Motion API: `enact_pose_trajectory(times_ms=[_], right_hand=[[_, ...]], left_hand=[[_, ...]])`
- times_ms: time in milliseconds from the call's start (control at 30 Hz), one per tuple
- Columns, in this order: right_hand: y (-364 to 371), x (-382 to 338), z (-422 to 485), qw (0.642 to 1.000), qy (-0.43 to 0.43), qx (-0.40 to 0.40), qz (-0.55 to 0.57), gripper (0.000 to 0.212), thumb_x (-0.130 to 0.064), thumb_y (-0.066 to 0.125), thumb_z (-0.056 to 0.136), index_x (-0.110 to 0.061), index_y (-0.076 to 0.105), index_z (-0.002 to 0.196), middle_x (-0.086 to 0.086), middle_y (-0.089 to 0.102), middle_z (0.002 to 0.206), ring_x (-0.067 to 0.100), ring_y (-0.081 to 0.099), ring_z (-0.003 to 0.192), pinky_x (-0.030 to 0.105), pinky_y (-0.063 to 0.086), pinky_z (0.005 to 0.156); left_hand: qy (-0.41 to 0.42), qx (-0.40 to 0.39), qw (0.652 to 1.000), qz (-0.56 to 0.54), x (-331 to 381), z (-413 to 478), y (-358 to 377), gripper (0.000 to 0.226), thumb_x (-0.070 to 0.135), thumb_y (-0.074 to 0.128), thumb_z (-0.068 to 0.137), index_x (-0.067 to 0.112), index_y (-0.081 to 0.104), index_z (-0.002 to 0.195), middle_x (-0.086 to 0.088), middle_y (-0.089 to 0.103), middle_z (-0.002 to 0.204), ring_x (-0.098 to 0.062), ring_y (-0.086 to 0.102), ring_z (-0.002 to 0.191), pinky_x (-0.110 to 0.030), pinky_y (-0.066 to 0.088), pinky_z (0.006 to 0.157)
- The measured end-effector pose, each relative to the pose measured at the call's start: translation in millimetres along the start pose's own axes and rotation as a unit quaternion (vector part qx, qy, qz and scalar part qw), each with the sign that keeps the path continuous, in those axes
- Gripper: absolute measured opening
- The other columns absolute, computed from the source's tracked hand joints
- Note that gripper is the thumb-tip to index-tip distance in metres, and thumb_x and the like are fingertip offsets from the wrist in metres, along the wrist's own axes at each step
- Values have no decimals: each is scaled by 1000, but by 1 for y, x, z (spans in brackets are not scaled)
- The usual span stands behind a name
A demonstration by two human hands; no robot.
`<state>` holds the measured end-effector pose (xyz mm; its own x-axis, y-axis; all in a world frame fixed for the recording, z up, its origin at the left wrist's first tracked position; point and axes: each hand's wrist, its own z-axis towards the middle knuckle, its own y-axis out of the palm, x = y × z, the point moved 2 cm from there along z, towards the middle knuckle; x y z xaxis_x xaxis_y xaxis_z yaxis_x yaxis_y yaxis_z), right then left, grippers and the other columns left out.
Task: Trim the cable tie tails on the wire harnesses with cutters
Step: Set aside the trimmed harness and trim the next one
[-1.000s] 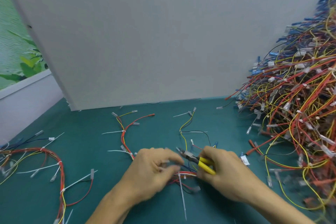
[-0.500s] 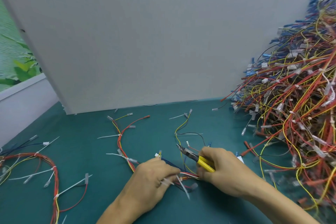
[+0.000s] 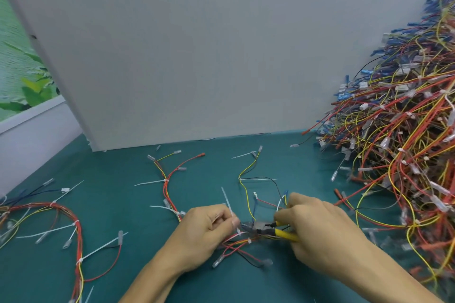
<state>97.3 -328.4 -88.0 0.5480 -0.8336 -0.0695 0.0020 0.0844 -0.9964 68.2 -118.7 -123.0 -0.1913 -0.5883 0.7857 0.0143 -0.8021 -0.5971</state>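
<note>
Two hands: left pinches cable tie, right grips cutters

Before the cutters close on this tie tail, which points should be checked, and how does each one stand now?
1. Right hand grips cutters by the yellow handles: ok.
2. Left hand holds the harness at the tie: ok.
3. Tie tail stands up, clear of the wires: ok.
4. Blades on the tail only, no wire between: cannot tell, blurred.
5. Left fingertips clear of the blades: cannot tell, very close.
</note>
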Motion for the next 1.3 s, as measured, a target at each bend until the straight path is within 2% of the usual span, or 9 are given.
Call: enact_pose_trajectory(times_ms=[167, 333, 533, 667, 767, 867, 1033, 1167, 1300], right_hand=[[-5, -6, -3, 998, -19, 10, -65, 20, -16, 45, 84, -25, 53, 100, -3, 31, 92, 28, 52, 95, 35, 25, 63], [-5, -10, -3, 997, -27, 4, -75, 20, -17, 44, 87, -25, 53, 104, -3, 44, 110, 27, 49, 96, 33, 19, 56], [-2, -11, -2, 995, -28, 6, -92, 20, -14, 43, 88, -24, 50, 104, -4, 43, 110, 26, 31, 82, 26, 7, 49], [2, -8, -1, 994, -42, 25, -95, 15, -13, 47, 85, -21, 47, 97, -4, 43, 102, 28, 46, 86, 30, 10, 48], [0, -9, -2, 990, -83, 56, -100, 28, -17, 77, 53, -21, 53, 67, -5, 49, 73, 23, 55, 58, 27, 17, 44], [1, -9, -2, 989, -80, 61, -112, 40, -14, 83, 30, -22, 50, 51, -7, 45, 56, 21, 48, 39, 26, 11, 37], [6, -7, 1, 991, -74, 62, -93, 23, -17, 69, 62, -20, 51, 75, -3, 46, 76, 29, 47, 57, 28, 7, 42], [9, -6, 0, 997, -42, 35, 47, 17, -27, 47, 85, -26, 50, 101, -7, 47, 99, 26, 53, 89, 32, 38, 62], [18, -7, 1, 991, -40, 38, 125, 20, -44, 49, 91, -28, 48, 104, -11, 57, 100, 17, 54, 97, 33, 45, 76]], left_hand=[[-4, -11, 999, -34, 0, 0, 0, 22, 24, 60, 92, 29, 57, 71, 7, 36, 55, -12, 30, 55, -25, 28, 54], [-3, -18, 999, -46, 0, 0, 0, 18, 31, 59, 89, 31, 56, 71, 9, 35, 54, -12, 30, 56, -29, 29, 56], [-3, -19, 999, -44, 0, 0, 0, 23, 28, 60, 91, 31, 55, 68, 11, 35, 53, -11, 29, 54, -23, 27, 53], [-9, -18, 999, -38, 0, 0, 0, 28, 22, 61, 93, 29, 54, 66, 11, 36, 52, -10, 30, 53, -20, 28, 52], [-7, -19, 999, -40, 0, 1, 1, 27, 22, 60, 93, 25, 53, 67, 12, 36, 51, -8, 30, 53, -19, 28, 52], [-5, -18, 999, -41, -2, 1, 2, 27, 23, 60, 93, 27, 53, 67, 12, 36, 52, -9, 30, 53, -21, 29, 53], [-27, -4, 996, -85, -2, 0, 1, 28, 17, 58, 94, 24, 52, 68, 8, 37, 52, -9, 30, 51, -31, 42, 80], [-80, 98, 939, -319, 5, 3, -12, 29, 17, 51, 88, 23, 46, 61, 3, 31, 51, -13, 28, 48, -28, 35, 54], [-61, 170, 875, -449, 10, 6, -46, 37, 11, 33, 95, 18, 34, 58, -1, 29, 53, -17, 29, 48, -28, 40, 47]])
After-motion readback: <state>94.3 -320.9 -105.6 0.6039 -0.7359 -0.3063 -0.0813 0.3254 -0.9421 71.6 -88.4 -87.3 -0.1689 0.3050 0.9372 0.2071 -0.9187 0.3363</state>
